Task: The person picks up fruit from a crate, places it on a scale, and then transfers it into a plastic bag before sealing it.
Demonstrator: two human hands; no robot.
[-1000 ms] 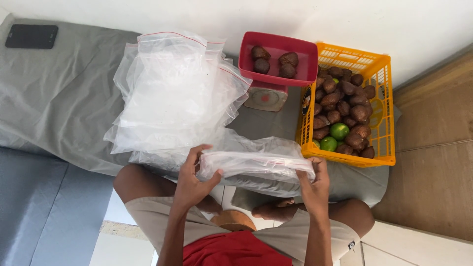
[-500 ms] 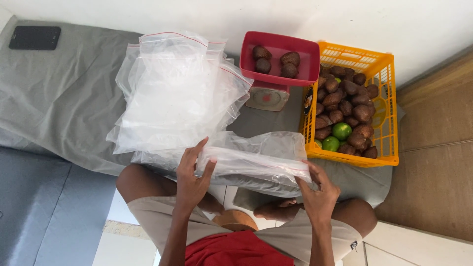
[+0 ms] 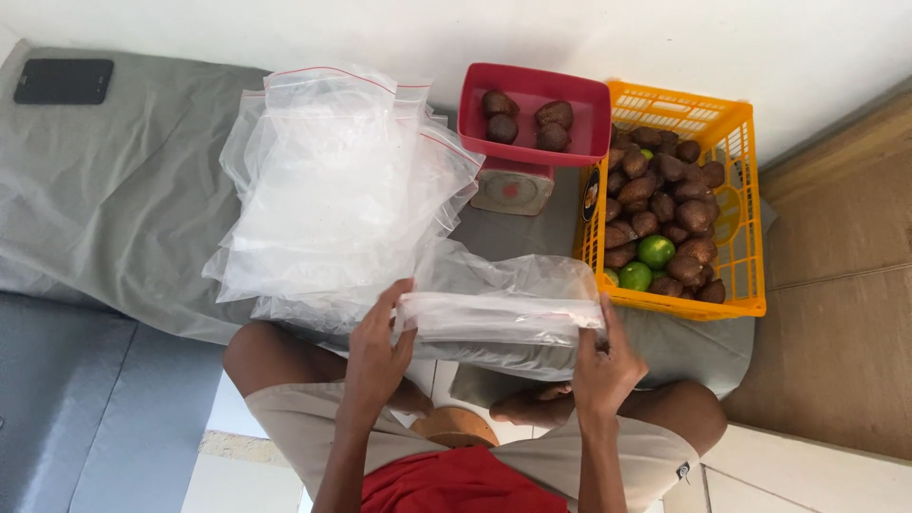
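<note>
— What does the head camera show in the hands?

— A seated person holds a clear plastic bag (image 3: 499, 318) stretched sideways above the lap. The left hand (image 3: 375, 351) pinches the bag's left end, thumb over the top edge and fingers under it. The right hand (image 3: 603, 366) grips the right end, fingers closed on the plastic.

— And where does the bag sit among the rest?

— Just in front of a loose stack of clear zip bags (image 3: 342, 180) spread on a grey cloth (image 3: 104, 190), its near edge touching that pile. Beyond it stands a small scale (image 3: 513, 187) carrying a red tray (image 3: 532, 123) with four brown, scaly fruits (image 3: 527, 119). Right of the scale, touching it, an orange plastic crate (image 3: 731, 228) holds many more brown fruits and a few green limes (image 3: 646, 261). A dark phone (image 3: 63, 81) lies at the cloth's far left corner, well apart from the hands. The person's bare knees and a foot (image 3: 532, 408) show below the bag.
</note>
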